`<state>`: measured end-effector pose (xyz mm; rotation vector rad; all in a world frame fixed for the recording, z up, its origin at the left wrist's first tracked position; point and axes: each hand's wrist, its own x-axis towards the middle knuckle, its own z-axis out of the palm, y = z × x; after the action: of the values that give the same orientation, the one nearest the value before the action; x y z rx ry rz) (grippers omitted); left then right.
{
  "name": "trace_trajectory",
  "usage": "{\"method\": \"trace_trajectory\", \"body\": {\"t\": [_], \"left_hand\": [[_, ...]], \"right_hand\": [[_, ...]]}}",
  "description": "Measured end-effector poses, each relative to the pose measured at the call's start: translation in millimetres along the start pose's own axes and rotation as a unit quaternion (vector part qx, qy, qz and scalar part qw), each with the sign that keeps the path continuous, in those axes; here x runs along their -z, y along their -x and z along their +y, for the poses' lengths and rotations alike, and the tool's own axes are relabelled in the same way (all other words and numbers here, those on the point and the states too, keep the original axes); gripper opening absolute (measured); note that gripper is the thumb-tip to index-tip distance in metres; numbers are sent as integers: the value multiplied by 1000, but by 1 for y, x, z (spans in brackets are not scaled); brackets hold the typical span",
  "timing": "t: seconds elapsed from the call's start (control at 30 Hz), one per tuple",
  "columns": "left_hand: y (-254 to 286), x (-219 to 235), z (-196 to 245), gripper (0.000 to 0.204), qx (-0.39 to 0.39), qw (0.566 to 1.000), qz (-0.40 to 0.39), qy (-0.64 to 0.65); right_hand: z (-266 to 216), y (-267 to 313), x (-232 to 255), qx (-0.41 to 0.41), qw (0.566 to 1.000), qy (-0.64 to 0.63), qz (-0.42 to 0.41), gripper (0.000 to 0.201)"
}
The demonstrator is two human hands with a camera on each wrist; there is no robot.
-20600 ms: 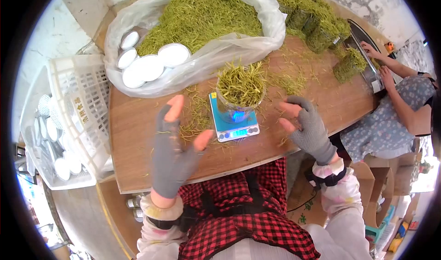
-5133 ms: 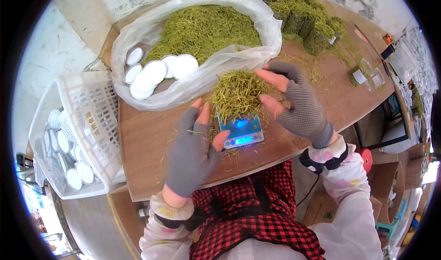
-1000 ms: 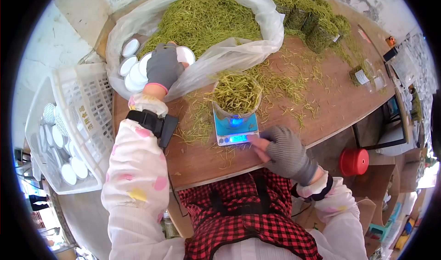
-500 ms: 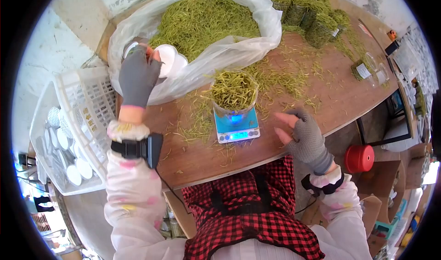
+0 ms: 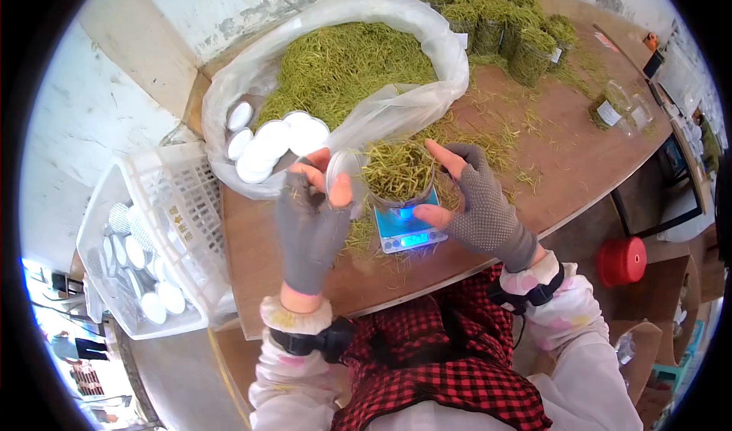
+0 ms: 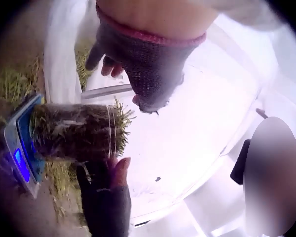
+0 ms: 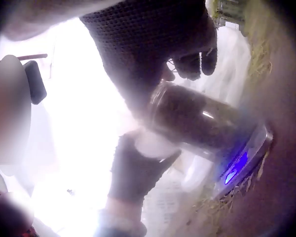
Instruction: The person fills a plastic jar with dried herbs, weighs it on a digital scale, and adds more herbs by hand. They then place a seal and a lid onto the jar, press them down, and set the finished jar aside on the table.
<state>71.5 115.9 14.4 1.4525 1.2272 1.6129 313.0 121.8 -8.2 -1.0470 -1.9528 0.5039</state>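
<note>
A clear jar (image 5: 398, 181) heaped with green-yellow strips stands upright on the blue digital scale (image 5: 412, 233), whose display is lit. My left hand (image 5: 313, 229) pinches a round lid (image 5: 345, 170) on edge, just left of the jar's mouth. My right hand (image 5: 492, 214) grips the jar's right side near the rim, thumb in front. In the left wrist view the lid (image 6: 106, 91) stands apart from the jar (image 6: 74, 131). The right wrist view shows the jar (image 7: 197, 121) beneath my right hand (image 7: 158, 44); part of its grip is hidden.
A plastic bag (image 5: 450, 57) behind holds strips and several white lids (image 5: 263, 149). A white basket (image 5: 194, 225) of lids stands left. Several filled jars (image 5: 530, 56) are at the back right, clear containers (image 5: 621, 111) farther right. Loose strips litter the table (image 5: 572, 157).
From the lids in the bag, my left hand has come back beside the jar with a lid. My right hand has moved from the table's front edge up to the jar.
</note>
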Motion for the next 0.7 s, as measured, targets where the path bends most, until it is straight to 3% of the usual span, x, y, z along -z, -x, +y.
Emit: {"method": "trace_trajectory", "body": {"t": [0.07, 0.13, 0.2, 0.27, 0.4, 0.47, 0.6, 0.7], "left_hand": [[2, -3, -19, 27, -31, 999, -7, 33], [9, -6, -22, 25, 213, 965, -35, 150], [12, -14, -25, 30, 228, 963, -32, 139], [12, -20, -34, 33, 177, 969, -12, 170], [4, -41, -11, 26, 116, 985, 45, 118], [-4, -49, -3, 39, -60, 998, 7, -3], [-9, -58, 5, 48, -95, 991, -78, -57], [-12, -55, -5, 56, -192, 956, -125, -182]], "right_hand": [[-1, -3, -2, 12, 1000, 2, -1, 89], [3, -5, -6, 24, 1000, -3, 9, 83], [1, -7, -4, 24, 1000, 6, 7, 80], [-1, -7, -3, 20, 1000, 15, 5, 76], [-3, -7, -4, 42, 998, 41, 0, 70], [-4, -8, -6, 41, 999, 36, 0, 68], [5, -5, -9, 48, 997, 55, 2, 64], [4, -4, -5, 39, 999, -2, 7, 57]]}}
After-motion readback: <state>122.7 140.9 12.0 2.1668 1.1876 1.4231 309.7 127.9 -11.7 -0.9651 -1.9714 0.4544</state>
